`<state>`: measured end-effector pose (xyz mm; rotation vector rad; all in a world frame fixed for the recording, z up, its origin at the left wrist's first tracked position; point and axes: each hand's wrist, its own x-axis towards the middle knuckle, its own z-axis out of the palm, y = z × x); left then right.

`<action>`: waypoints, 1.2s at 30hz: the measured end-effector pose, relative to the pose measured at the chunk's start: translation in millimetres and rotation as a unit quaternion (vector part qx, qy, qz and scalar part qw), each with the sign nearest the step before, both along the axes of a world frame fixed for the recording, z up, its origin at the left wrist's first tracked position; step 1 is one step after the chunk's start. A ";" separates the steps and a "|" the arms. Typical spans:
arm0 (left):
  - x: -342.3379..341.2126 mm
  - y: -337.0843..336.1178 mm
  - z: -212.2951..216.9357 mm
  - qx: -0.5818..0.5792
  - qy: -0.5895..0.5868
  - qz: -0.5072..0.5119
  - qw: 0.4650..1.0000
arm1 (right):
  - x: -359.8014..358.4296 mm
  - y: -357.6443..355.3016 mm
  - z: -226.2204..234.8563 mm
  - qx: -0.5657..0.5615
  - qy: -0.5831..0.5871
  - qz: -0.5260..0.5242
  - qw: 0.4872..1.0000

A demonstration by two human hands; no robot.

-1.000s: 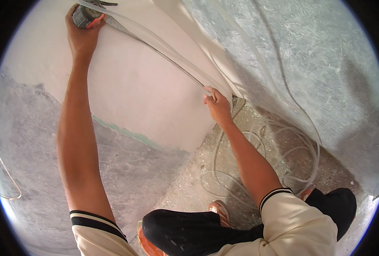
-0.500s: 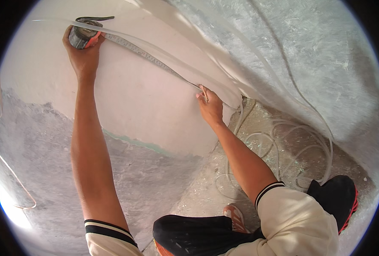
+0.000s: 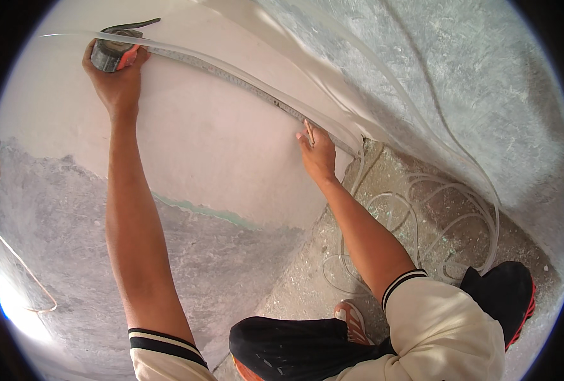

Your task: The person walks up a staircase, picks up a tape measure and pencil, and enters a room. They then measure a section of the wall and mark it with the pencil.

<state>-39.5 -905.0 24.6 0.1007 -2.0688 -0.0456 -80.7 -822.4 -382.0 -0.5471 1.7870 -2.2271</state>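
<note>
My left hand (image 3: pixel 120 89) is closed round a black and red tape measure (image 3: pixel 109 56) against the white upper wall. A dark strap sticks out above its case. The pulled-out tape blade (image 3: pixel 231 77) slants down to the right along the wall, past my right hand (image 3: pixel 320 155), toward the corner at the floor. Between the fingers of that hand a thin pencil-like stick (image 3: pixel 309 131) shows, next to the blade's edge. A clear hose (image 3: pixel 187 49) crosses in front of the tape case and runs just above the blade.
Loops of clear hose (image 3: pixel 415 222) lie on the speckled concrete floor (image 3: pixel 301 279) at the right. A grey rough wall (image 3: pixel 485 76) rises on the right. Below the white wall (image 3: pixel 231 165) is bare grey plaster (image 3: pixel 231 267). My shoe (image 3: pixel 353 320) stands near the lower middle.
The tape measure and my left hand have shifted slightly left. My right hand has moved a little right and up. The blade shows its face further along, as far as the fingers and beyond.
</note>
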 end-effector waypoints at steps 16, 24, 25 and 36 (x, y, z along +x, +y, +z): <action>3.0 6.7 -0.8 -0.043 -0.010 0.116 0.992 | 4.0 -1.5 -9.4 0.006 0.030 0.011 0.999; 1.2 -4.1 7.2 -0.073 -0.028 0.091 0.993 | 0.9 0.8 -13.8 -0.018 -0.006 0.028 0.999; 3.8 -5.3 8.3 -0.095 -0.037 0.107 0.989 | 3.2 4.7 -11.8 -0.002 -0.021 0.048 0.999; -1.4 4.7 2.6 -0.075 -0.023 0.154 0.985 | 94.4 41.9 -108.4 0.178 -0.044 0.118 0.976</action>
